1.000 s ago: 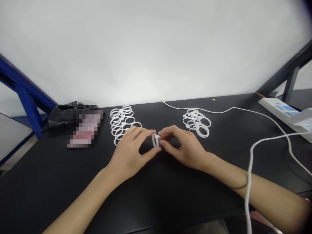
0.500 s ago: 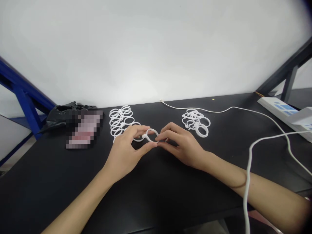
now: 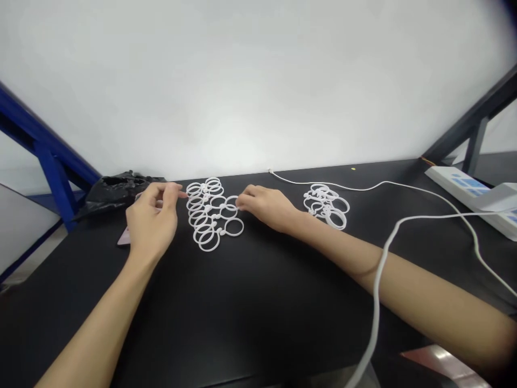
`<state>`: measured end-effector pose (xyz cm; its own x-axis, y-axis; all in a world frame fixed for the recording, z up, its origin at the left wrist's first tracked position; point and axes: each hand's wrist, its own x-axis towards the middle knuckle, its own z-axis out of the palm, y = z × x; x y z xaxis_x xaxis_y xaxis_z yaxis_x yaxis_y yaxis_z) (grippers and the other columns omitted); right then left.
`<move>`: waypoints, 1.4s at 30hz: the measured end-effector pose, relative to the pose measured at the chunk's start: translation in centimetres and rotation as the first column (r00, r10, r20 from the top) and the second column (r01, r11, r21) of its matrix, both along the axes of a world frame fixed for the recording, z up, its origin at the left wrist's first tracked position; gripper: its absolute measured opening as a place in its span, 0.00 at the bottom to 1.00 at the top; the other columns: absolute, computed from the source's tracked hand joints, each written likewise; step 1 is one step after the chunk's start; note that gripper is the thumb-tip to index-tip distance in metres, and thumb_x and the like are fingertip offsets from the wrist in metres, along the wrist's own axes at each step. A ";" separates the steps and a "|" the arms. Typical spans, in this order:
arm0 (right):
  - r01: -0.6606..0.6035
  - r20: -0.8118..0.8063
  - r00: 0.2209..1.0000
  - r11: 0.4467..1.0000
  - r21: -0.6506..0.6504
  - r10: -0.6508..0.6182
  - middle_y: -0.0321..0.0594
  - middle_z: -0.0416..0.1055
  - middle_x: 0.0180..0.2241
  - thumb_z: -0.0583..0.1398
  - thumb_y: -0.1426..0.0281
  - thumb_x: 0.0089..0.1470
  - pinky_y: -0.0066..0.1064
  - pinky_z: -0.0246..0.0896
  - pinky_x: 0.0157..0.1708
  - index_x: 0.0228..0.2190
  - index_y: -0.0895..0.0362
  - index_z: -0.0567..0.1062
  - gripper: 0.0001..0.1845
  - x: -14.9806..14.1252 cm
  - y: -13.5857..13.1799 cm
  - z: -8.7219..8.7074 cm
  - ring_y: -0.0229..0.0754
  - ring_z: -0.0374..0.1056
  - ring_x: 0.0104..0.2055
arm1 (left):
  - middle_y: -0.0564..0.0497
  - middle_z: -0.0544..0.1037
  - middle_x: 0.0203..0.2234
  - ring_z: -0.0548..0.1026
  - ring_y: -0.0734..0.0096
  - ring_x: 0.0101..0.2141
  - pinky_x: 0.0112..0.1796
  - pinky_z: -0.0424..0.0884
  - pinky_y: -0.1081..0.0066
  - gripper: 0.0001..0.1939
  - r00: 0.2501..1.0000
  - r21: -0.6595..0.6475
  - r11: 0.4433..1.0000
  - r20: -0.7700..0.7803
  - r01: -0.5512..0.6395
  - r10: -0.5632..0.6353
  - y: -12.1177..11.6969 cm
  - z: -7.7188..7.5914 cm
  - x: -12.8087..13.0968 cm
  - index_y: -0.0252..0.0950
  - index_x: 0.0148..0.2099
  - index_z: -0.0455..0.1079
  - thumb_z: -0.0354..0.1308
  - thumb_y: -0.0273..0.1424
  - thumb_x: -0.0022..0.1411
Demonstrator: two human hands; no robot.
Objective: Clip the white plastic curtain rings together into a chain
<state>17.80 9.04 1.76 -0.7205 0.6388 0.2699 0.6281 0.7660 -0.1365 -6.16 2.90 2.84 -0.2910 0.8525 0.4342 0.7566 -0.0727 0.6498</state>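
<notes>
White plastic rings, joined in pairs by small knobs, lie in an overlapping column [image 3: 205, 221] at the centre left. My right hand [image 3: 266, 207] reaches in from the right, its fingers closed together on the edge of a white ring [image 3: 231, 200] at the column's right side. Its fingertips are partly hidden from me. To the left of the column hovers my left hand [image 3: 153, 213], fingers bent but apart, one finger stretching toward the upper rings. Nothing shows in it. A smaller, tangled heap of similar white rings [image 3: 326, 207] sits right of my right hand.
The black table [image 3: 242, 312] meets a white wall. A black plastic bag [image 3: 121, 188] and a phone-like flat object [image 3: 124, 237] lie at left. A white cable [image 3: 377, 269] crosses above my right forearm. A white device with blue panels [image 3: 468, 186] stands far right.
The ring pair both hands held up is down at the column. My left hand has let go and moved left. My right hand has shifted slightly left and away from me.
</notes>
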 end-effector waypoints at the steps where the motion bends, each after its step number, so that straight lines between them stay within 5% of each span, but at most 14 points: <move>1: 0.009 0.011 1.000 1.000 0.009 -0.009 0.41 0.70 0.43 0.54 0.66 0.66 0.28 0.51 0.31 0.42 0.53 0.73 0.09 -0.7 0.8 0.0 0.40 0.66 0.40 | 0.53 0.81 0.39 0.73 0.66 0.38 0.45 0.69 0.65 0.19 0.999 -0.004 1.000 0.034 -0.014 0.014 0.1 0.0 -0.1 0.38 0.46 0.71 0.45 0.45 0.70; 10: -0.081 0.094 0.993 0.995 0.063 0.075 0.43 0.70 0.42 0.52 0.69 0.66 0.30 0.47 0.29 0.40 0.56 0.72 0.09 -4.5 3.9 -0.1 0.41 0.65 0.40 | 0.52 0.81 0.34 0.75 0.64 0.35 0.43 0.68 0.63 0.15 0.998 0.060 0.996 0.015 -0.066 0.065 0.7 -0.1 0.0 0.42 0.35 0.74 0.49 0.41 0.67; 23: -0.041 0.136 0.990 0.997 0.068 0.032 0.43 0.71 0.45 0.52 0.72 0.65 0.29 0.52 0.30 0.48 0.51 0.73 0.15 -4.1 3.5 0.1 0.43 0.68 0.42 | 0.53 0.81 0.33 0.74 0.65 0.34 0.42 0.68 0.66 0.16 0.999 0.070 0.997 -0.014 -0.045 0.046 0.6 0.2 0.1 0.41 0.34 0.75 0.50 0.40 0.67; 30: 0.193 -0.066 0.980 0.971 0.140 -0.185 0.43 0.74 0.46 0.52 0.70 0.65 0.33 0.61 0.38 0.46 0.54 0.75 0.14 1.2 1.3 0.9 0.45 0.70 0.46 | 0.53 0.81 0.32 0.74 0.63 0.34 0.41 0.68 0.64 0.15 0.999 0.076 0.997 -0.026 -0.027 0.029 0.4 0.3 0.4 0.41 0.33 0.74 0.50 0.38 0.67; 36: 0.515 -0.125 0.857 0.839 0.174 -0.500 0.46 0.77 0.40 0.53 0.66 0.63 0.41 0.63 0.41 0.41 0.57 0.77 0.14 9.8 0.1 1.5 0.51 0.68 0.44 | 0.54 0.80 0.31 0.75 0.64 0.34 0.42 0.68 0.66 0.14 0.998 0.063 0.998 -0.066 -0.004 0.008 0.3 0.2 0.7 0.40 0.33 0.75 0.51 0.37 0.66; 42: 0.424 0.028 0.900 0.887 0.183 -0.435 0.49 0.75 0.44 0.57 0.61 0.58 0.48 0.60 0.47 0.38 0.57 0.79 0.15 13.1 -0.4 0.0 0.57 0.63 0.49 | 0.53 0.79 0.30 0.74 0.65 0.33 0.40 0.67 0.67 0.12 0.978 0.103 0.991 -0.201 0.082 -0.060 0.0 -0.4 1.4 0.40 0.33 0.74 0.52 0.35 0.66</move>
